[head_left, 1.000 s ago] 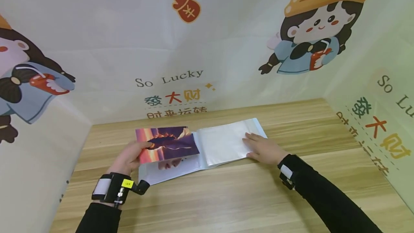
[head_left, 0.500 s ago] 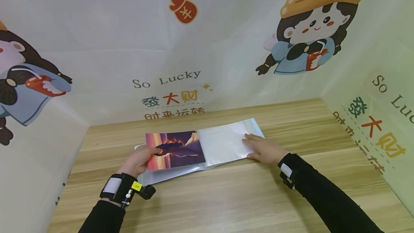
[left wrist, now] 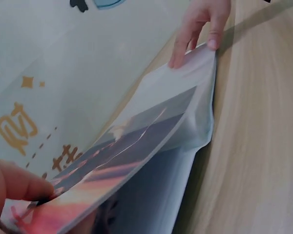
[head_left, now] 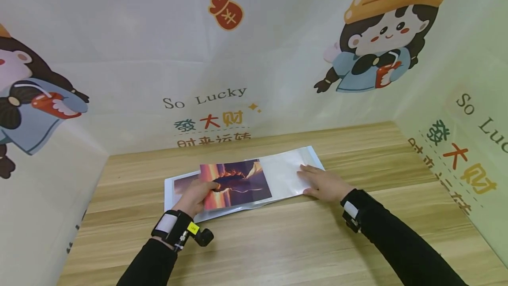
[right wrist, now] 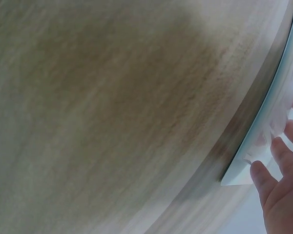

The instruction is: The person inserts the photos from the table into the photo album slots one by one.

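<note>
An open photo album (head_left: pixel 289 175) with clear pocket pages lies on the wooden table. My left hand (head_left: pixel 196 195) pinches the left end of a purple and orange photo (head_left: pixel 242 184), thumb on top. The photo's right part overlaps the album's whitish right page, and in the left wrist view (left wrist: pixel 132 141) its far end lies at that page's pocket while its near end is raised. Under it, part of another picture (head_left: pixel 184 183) shows on the left page. My right hand (head_left: pixel 323 182) rests with spread fingers on the right page's outer end.
The wooden table (head_left: pixel 278 246) carries the album near its back edge. A pale printed backdrop (head_left: pixel 135 69) with cartoon figures and lettering rises behind and at both sides. Each wrist wears a black strap with a small camera (head_left: pixel 204 236).
My left hand has moved the photo rightward, from above the left page to over the right page. More of the left page's picture now shows. The right hand has stayed in place.
</note>
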{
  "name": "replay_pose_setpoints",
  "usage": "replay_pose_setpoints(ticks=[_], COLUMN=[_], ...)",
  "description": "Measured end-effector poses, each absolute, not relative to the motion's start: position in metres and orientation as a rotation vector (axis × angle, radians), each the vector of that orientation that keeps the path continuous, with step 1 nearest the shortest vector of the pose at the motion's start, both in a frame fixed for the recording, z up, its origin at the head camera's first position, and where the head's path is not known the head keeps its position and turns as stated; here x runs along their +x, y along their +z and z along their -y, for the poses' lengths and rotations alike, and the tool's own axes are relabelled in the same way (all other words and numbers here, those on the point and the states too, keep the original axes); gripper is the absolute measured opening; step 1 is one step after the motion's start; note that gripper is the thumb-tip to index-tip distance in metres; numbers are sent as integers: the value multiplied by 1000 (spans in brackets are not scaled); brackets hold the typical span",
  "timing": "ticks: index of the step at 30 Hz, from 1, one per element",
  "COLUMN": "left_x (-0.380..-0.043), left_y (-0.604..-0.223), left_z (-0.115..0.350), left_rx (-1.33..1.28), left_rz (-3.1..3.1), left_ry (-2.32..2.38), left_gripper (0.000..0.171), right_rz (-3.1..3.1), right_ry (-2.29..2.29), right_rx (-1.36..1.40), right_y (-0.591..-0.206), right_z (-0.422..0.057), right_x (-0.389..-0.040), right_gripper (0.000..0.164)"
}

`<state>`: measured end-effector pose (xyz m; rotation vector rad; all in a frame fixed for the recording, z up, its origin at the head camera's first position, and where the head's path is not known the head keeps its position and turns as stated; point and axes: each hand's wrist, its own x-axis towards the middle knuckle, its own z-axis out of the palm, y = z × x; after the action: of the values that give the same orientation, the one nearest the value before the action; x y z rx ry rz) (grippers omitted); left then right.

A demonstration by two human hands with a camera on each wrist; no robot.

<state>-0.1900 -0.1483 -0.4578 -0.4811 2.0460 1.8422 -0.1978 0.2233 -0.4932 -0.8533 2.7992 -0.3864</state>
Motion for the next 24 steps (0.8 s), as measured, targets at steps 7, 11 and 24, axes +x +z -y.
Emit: replay_pose_setpoints(ticks=[7, 11, 24], left_x=[-180, -176, -193], left_y=[-447, -439, -441], left_z=[139, 140, 104], left_rx=[-595, -525, -447], left_rz=[-2245, -2245, -2037], left_ry=[1882, 1776, 1762], left_gripper=[24, 37, 21], right_rz=[-2775, -2714, -2489], right_ry=[-538, -726, -891], right_rx=[-799, -638, -321], right_y=[-493, -487, -463], right_z=[-227, -232, -242], right_x=[-199, -200, -211], right_gripper=[64, 68, 59])
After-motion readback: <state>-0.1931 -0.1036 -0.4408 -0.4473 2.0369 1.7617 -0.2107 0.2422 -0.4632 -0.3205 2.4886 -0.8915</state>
